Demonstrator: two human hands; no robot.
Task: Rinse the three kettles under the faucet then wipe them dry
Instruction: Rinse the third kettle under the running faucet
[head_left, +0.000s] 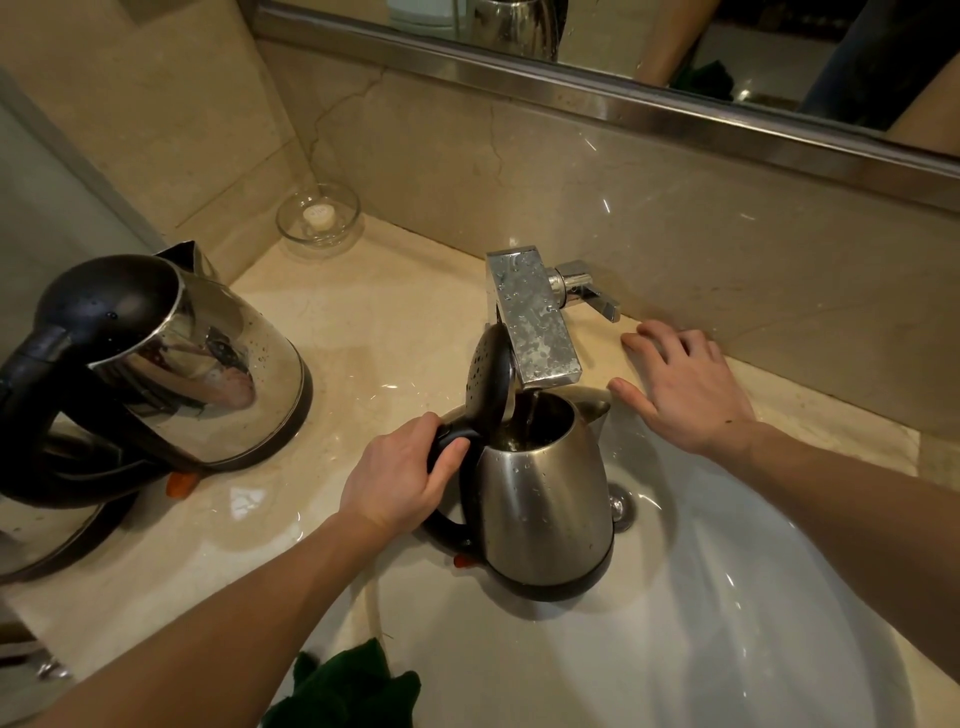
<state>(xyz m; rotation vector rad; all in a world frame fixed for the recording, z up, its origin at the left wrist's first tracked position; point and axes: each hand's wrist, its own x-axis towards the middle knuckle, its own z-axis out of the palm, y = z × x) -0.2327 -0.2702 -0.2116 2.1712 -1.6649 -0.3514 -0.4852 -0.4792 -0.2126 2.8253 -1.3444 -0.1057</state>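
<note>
kettle (545, 499) of brushed steel, upright over the white sink (753, 597), its black lid (491, 374) flipped up against the side of the faucet (535, 317). a thin stream of water runs from the spout into its open mouth. i can read no brand on its body. the only marking about is a faint imprint on the small white disc in the glass dish (318, 218) in the corner, too small to make out.

the left hand (400, 478) is wrapped round the kettle's black handle (452, 441), fingers curled under and thumb on top near the lid hinge. the right hand (685, 389) lies flat on the counter (363, 312) just right of the faucet, fingers spread and holding nothing, near the lever (592, 296).

to the left a second kettle (208, 364), wet with drops, sits tilted on the counter, and part of another steel body (47, 530) shows under it at the frame's edge. a dark green cloth (348, 691) lies at the sink's near rim.
</note>
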